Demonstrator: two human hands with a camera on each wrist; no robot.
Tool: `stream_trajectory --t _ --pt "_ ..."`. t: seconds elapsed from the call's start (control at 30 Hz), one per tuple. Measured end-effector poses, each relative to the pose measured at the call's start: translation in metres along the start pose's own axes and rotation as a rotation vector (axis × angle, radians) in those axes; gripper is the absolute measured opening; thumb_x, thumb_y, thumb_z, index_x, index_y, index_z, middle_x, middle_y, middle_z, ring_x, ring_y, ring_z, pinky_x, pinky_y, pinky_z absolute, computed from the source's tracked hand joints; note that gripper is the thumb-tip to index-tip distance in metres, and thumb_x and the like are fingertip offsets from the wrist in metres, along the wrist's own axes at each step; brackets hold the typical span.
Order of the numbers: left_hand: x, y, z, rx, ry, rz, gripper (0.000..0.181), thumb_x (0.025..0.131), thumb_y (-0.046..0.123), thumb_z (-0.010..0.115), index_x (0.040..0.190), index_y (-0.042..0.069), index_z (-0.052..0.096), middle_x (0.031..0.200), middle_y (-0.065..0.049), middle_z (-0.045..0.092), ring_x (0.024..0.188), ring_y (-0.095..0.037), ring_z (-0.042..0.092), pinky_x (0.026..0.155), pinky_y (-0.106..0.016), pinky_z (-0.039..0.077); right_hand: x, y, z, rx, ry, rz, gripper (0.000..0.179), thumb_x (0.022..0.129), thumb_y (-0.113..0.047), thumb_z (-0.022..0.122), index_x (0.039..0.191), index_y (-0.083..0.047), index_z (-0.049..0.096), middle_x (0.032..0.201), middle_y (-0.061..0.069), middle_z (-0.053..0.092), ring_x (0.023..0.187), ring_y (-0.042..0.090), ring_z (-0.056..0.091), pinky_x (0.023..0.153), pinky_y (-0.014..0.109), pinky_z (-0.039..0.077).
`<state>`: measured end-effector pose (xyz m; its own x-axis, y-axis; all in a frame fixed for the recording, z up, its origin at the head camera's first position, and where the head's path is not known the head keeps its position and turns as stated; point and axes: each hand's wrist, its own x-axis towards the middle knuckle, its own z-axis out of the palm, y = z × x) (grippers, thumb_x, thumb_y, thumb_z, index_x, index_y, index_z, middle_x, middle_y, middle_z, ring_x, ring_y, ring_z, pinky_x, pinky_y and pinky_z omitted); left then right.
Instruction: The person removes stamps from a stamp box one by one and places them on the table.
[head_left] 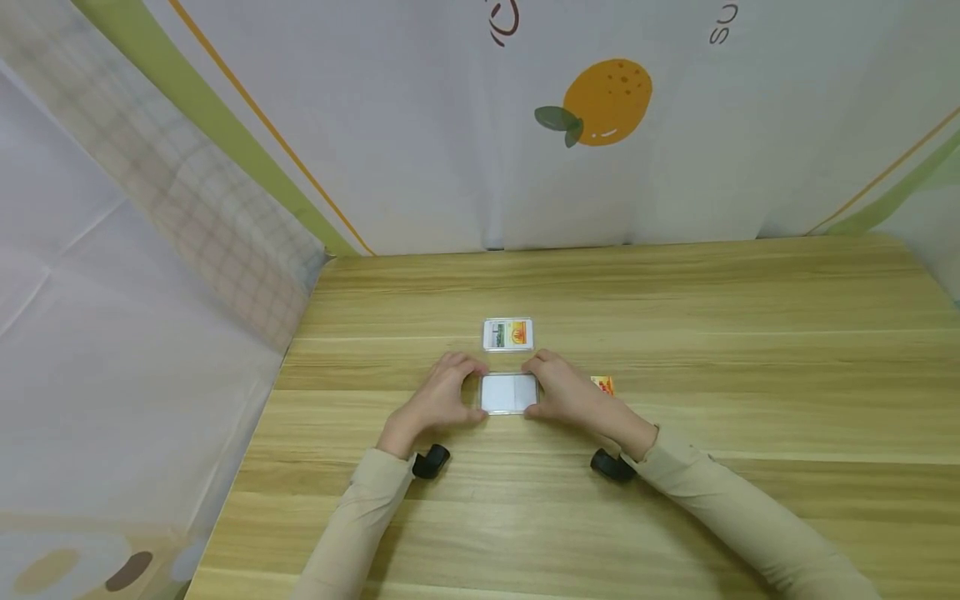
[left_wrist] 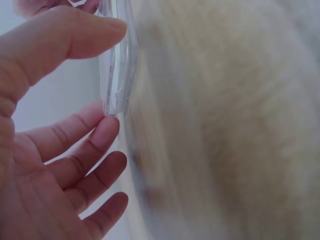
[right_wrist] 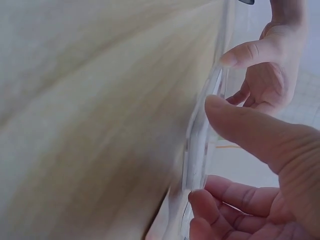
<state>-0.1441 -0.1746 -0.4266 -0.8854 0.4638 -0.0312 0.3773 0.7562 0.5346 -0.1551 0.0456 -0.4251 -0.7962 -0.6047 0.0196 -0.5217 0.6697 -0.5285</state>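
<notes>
Both hands hold one flat clear plastic case point(head_left: 498, 393) with white panels inside, low over the table. At its left end, my left hand point(head_left: 438, 398) pinches it by the edges, thumb on the near side and fingertips on the far side. My right hand point(head_left: 570, 393) grips the right end the same way. Seen edge-on in the left wrist view, the case point(left_wrist: 119, 70) sits between thumb and fingertips. The right wrist view shows its thin edge point(right_wrist: 197, 145) and the thumbs of both hands. A second clear case point(head_left: 507, 335) with colored printed pictures lies just beyond.
A small orange and yellow printed piece point(head_left: 603, 385) lies right of the right hand, partly hidden by that wrist. Black wrist devices point(head_left: 431, 461) show at both cuffs. The wooden table point(head_left: 712, 333) ends at a white curtain point(head_left: 420, 125) with a printed orange fruit.
</notes>
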Motion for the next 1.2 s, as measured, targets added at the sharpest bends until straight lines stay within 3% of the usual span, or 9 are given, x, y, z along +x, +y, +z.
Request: stream_trajectory --t 0.77,1.03,1.2 --pt "0.0032 0.0023 0.0 -0.022 -0.026 -0.029 0.055 0.063 0.012 0.083 0.112 0.0 0.061 0.114 -0.01 0.058 0.111 -0.028 0.046 0.102 -0.045 0.033 -0.0006 0.0019 0.0014 -0.028 0.004 -0.02 0.05 0.067 -0.016 0.084 0.106 0.006 0.062 0.096 0.01 0.057 0.081 0.018 0.053 0.07 0.029 0.049" --pt "0.0032 -0.0013 0.0002 -0.049 -0.002 -0.014 0.053 0.066 0.015 0.083 0.112 0.001 0.062 0.113 -0.009 0.058 0.109 -0.026 0.046 0.098 -0.043 0.037 -0.0021 0.004 -0.0004 0.033 0.005 -0.005 0.049 0.071 -0.017 0.082 0.108 0.006 0.062 0.1 0.012 0.057 0.083 0.018 0.054 0.072 0.03 0.049" --pt "0.0052 -0.0019 -0.0024 -0.091 0.044 -0.004 0.046 0.069 0.013 0.08 0.11 0.0 0.063 0.11 -0.01 0.059 0.108 -0.027 0.047 0.097 -0.042 0.038 -0.0006 0.0067 -0.0029 0.05 0.048 -0.026 0.043 0.076 -0.016 0.078 0.108 0.008 0.061 0.101 0.015 0.059 0.085 0.019 0.055 0.073 0.031 0.051"
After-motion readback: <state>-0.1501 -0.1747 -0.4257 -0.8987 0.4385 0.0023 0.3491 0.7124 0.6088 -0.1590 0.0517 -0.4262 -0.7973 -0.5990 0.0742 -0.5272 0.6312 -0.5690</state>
